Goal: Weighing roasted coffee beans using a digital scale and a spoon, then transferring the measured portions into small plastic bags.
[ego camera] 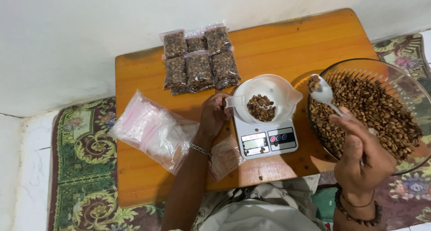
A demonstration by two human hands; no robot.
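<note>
Low orange table (287, 42) on patterned rug, white wall behind. Right hand (359, 159) closed around white spoon (324, 92), handle running up-left from grip, bowl loaded with beans, just right of white cup (269, 94) on scale (266, 139). Left hand (214, 114) pinching cup handle, nearer the cup.

Left wrist (200, 149) wears silver chain; right wrist (355, 207) beaded bracelets.

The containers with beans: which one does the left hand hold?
The left hand holds the handle of the white cup on the scale. It holds only a few beans, while the glass bowl is far fuller and untouched.
</note>
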